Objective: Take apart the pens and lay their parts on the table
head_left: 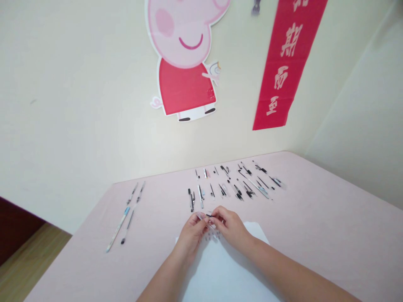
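Note:
Above a white sheet (226, 272), my left hand (189, 233) pinches a slim, clear pen barrel (200, 217) between thumb and fingers. My right hand (232, 227) meets it from the other side, its fingertips closed on a small black pen part (209, 215). The two pieces are very close together; whether they touch is hard to tell. Several tiny bits or marks (208, 237) show on the sheet below the hands. Fingers hide part of the barrel.
Beyond my hands, two rows of loose pen parts (222, 191) spread over the pink table (157, 268). To the left lie several pens, including a pale one with a blue end (118, 230) and a clear, dark-tipped one (127, 226). A wall (78, 105) borders the table's back.

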`<move>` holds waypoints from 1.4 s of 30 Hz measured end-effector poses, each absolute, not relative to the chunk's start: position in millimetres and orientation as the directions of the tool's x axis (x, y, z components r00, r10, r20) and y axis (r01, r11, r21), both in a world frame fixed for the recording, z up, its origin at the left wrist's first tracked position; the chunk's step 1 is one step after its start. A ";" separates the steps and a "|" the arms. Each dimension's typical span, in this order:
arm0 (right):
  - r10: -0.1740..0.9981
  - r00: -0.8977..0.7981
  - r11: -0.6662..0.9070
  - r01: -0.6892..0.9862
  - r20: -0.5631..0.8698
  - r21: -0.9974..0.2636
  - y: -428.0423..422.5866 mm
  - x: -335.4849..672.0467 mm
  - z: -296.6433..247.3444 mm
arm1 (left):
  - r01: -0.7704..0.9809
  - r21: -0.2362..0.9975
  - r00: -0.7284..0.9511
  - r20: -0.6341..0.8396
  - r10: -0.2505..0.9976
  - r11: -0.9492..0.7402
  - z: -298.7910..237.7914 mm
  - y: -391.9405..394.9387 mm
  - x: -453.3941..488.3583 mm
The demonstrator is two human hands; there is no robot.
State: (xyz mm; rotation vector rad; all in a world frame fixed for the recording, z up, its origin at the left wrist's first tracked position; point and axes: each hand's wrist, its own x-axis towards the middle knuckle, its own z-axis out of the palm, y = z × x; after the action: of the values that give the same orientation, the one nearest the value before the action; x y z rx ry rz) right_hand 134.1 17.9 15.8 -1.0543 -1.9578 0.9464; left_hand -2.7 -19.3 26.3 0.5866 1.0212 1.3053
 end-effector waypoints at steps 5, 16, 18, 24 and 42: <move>0.840 -0.444 0.502 0.423 0.310 -0.755 15.9 134.4 16.7 | -0.533 0.817 -0.056 -0.295 0.954 0.221 21.7 -18.6 -4.5; 0.692 -0.587 0.704 0.420 0.420 -0.572 12.9 137.9 21.0 | -0.578 0.784 -0.043 -0.304 0.952 0.224 17.9 -16.6 -7.9; 0.682 -0.595 0.711 0.405 0.425 -0.574 13.2 137.7 19.6 | -0.596 0.768 -0.029 -0.314 0.949 0.236 19.0 -16.4 -8.2; 0.743 -0.551 0.647 0.445 0.379 -0.619 12.9 136.2 20.6 | -0.602 0.753 -0.014 -0.342 0.939 0.266 19.2 -16.9 -7.5; 0.827 -0.480 0.484 0.349 0.291 -0.802 16.1 133.5 19.3 | -0.572 0.741 0.075 -0.380 0.922 0.352 14.4 -15.5 -11.0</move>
State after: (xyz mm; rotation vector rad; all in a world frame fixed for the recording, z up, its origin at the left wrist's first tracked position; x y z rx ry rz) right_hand 133.5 16.1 19.3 -0.9678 -2.0451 0.8930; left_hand -11.0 -15.5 14.4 0.4579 0.9455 1.1809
